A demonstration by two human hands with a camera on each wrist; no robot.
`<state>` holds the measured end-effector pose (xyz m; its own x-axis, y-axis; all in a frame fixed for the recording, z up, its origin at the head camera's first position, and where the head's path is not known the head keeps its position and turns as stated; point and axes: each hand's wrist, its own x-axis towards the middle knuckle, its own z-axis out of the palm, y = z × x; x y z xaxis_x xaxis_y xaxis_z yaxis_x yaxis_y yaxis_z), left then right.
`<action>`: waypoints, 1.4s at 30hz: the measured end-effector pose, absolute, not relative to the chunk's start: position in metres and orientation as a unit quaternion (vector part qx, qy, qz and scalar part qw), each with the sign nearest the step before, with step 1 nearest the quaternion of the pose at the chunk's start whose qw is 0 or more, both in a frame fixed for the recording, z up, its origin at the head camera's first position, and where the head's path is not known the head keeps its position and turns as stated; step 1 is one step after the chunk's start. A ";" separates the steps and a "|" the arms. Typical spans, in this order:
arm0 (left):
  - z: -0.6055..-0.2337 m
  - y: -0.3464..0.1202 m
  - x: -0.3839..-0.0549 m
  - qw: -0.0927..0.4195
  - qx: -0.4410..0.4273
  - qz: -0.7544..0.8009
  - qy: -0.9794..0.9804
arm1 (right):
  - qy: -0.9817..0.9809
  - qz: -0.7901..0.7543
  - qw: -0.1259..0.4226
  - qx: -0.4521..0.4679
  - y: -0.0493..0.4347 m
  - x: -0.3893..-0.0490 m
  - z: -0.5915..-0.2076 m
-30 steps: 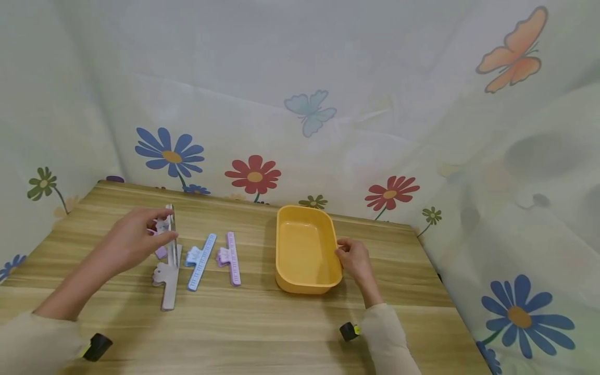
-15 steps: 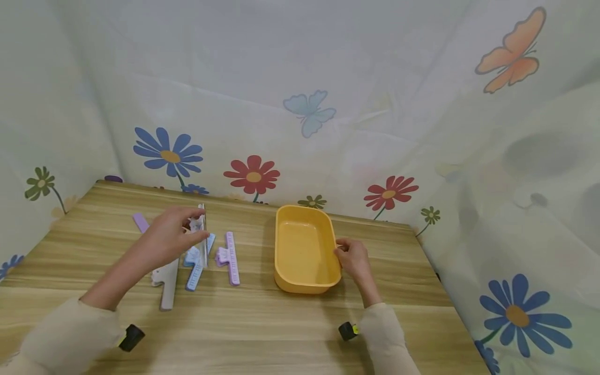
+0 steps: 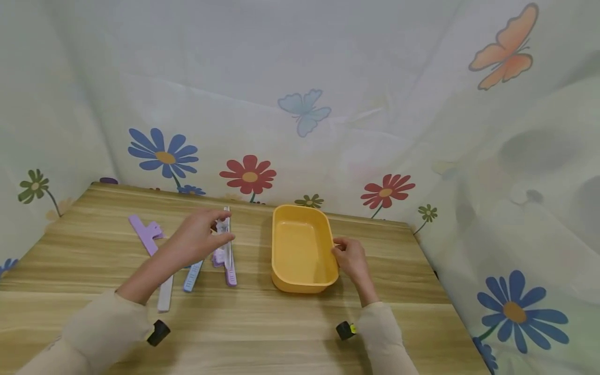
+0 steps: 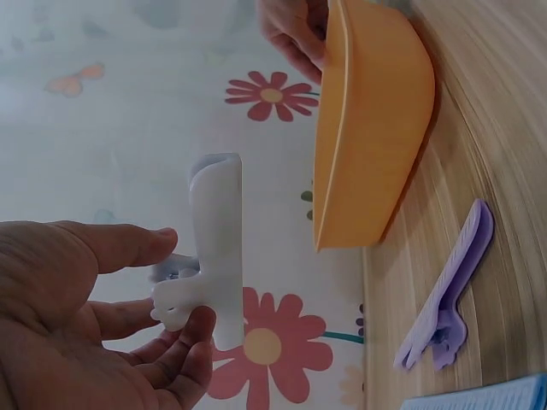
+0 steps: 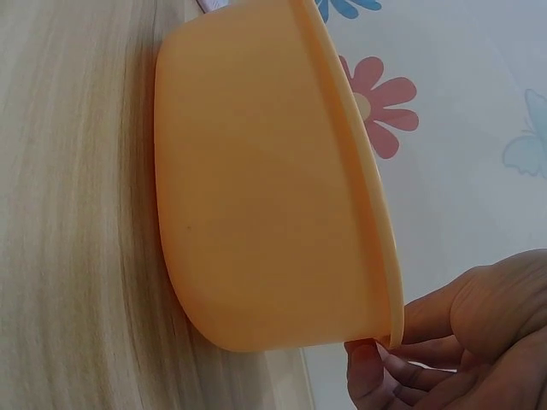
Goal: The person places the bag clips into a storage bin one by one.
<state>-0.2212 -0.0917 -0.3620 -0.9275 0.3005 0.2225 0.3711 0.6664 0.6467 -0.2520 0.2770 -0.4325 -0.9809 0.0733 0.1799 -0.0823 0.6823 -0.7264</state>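
My left hand holds a white sealing clip upright above the table, thumb and fingers around its grip tabs. In the head view the clip overlaps a purple ruler-marked clip that lies on the wood. A blue clip, a greyish-white clip and another purple clip lie further left, partly hidden by my left hand and forearm. On the right stands an empty yellow bin. My right hand pinches the rim on its right side, as the right wrist view also shows.
The wooden table reaches back to a pale curtain printed with flowers and butterflies. More of the curtain rises along both sides. A dark wrist camera sits at the left sleeve, another at the right.
My left hand has carried the white clip rightward, past the blue clip to above the right-hand purple one. The left purple clip has come into sight. My right hand keeps its place on the bin.
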 end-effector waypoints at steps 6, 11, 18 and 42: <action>-0.359 -0.077 -0.224 0.034 -0.182 -0.369 -0.911 | -0.914 0.394 0.096 0.002 0.275 -0.253 -0.433; -0.359 -0.066 -0.227 0.029 -0.188 -0.370 -0.909 | -0.912 0.398 0.098 0.004 0.274 -0.251 -0.432; -0.362 -0.050 -0.236 0.021 -0.207 -0.376 -0.903 | -0.910 0.403 0.093 -0.001 0.274 -0.250 -0.432; -0.369 0.020 -0.247 -0.018 -0.209 -0.394 -0.895 | -0.911 0.403 0.092 -0.007 0.276 -0.250 -0.433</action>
